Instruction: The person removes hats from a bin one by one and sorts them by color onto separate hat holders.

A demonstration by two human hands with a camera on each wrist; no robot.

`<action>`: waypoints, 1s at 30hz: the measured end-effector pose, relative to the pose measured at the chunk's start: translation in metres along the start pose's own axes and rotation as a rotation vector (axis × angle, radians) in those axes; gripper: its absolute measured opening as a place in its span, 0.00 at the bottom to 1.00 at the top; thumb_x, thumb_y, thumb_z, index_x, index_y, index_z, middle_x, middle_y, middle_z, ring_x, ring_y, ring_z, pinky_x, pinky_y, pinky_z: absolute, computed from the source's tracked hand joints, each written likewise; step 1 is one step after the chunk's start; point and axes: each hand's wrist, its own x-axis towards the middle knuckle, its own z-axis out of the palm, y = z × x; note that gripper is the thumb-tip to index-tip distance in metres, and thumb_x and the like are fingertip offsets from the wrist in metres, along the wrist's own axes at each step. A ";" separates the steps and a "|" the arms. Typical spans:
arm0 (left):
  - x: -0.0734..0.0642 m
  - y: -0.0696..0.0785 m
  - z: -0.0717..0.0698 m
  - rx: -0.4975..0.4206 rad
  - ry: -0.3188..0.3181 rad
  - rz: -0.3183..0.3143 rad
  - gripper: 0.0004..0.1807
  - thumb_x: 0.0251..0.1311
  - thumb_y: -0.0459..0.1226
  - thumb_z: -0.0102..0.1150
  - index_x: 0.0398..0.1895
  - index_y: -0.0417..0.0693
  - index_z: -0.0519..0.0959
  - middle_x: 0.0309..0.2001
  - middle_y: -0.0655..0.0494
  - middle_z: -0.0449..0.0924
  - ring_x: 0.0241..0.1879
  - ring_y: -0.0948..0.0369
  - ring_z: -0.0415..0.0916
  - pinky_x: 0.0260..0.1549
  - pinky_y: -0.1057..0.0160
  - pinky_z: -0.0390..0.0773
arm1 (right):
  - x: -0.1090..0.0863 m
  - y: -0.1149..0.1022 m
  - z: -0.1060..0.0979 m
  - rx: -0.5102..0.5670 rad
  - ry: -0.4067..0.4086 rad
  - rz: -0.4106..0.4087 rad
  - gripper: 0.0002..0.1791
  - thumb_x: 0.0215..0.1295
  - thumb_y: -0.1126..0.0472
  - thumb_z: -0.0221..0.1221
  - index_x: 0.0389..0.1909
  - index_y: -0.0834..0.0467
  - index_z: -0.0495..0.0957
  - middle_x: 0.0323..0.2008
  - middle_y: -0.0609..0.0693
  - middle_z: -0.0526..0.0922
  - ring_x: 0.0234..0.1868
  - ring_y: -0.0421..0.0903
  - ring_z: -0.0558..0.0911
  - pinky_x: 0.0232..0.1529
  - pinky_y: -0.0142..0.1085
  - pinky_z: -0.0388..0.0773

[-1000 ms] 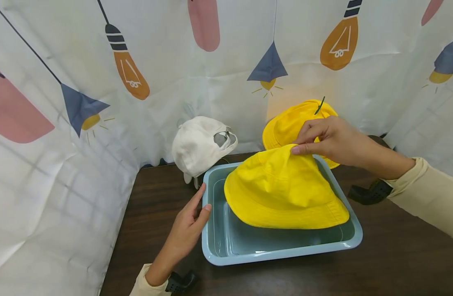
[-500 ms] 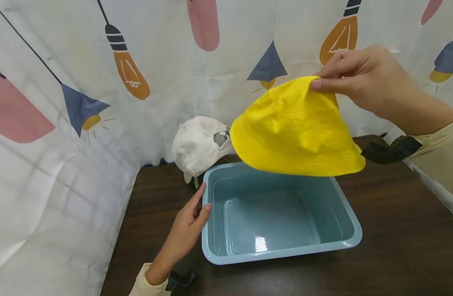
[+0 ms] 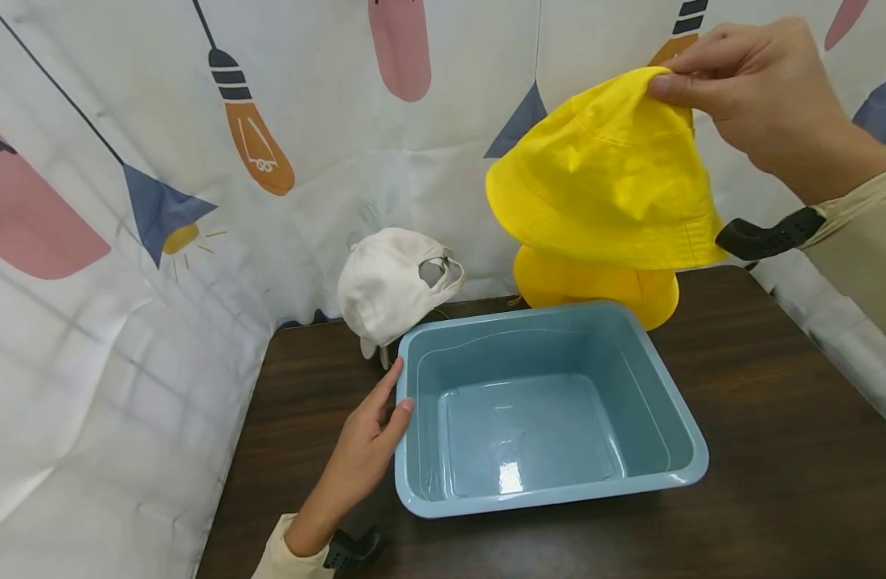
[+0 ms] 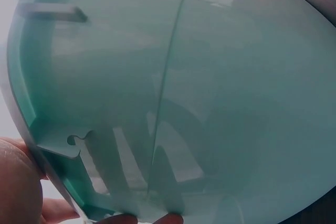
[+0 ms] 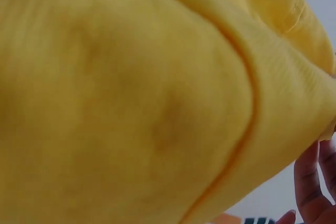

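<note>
My right hand (image 3: 776,100) pinches a yellow bucket hat (image 3: 609,177) by its crown, well above the table, with the brim hanging down and tilted. In the right wrist view the hat's yellow cloth (image 5: 131,98) fills most of the frame, and fingers show at the lower right. My left hand (image 3: 363,442) holds the left rim of a light blue plastic basin (image 3: 551,498), thumb on top of the rim. From the left wrist, the basin's outer wall (image 4: 236,103) shows, with fingertips against it from below. Nothing lies inside the basin.
A second yellow hat (image 3: 602,289) lies behind the basin, partly covered by the raised one. A white cap (image 3: 388,285) with a back strap sits at the basin's far left corner. A patterned curtain (image 3: 414,177) hangs behind the dark wooden table (image 3: 305,402).
My right hand has lifted the yellow bucket hat up out of the basin, away and to the right, uncovering the basin's floor. The left hand has stayed at the rim.
</note>
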 end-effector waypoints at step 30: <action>-0.006 0.005 -0.002 -0.028 -0.017 -0.023 0.34 0.78 0.48 0.50 0.82 0.58 0.53 0.80 0.51 0.57 0.65 0.49 0.76 0.50 0.58 0.85 | 0.017 0.040 -0.020 -0.023 0.155 0.022 0.21 0.65 0.54 0.62 0.56 0.58 0.85 0.45 0.35 0.77 0.49 0.30 0.80 0.54 0.18 0.74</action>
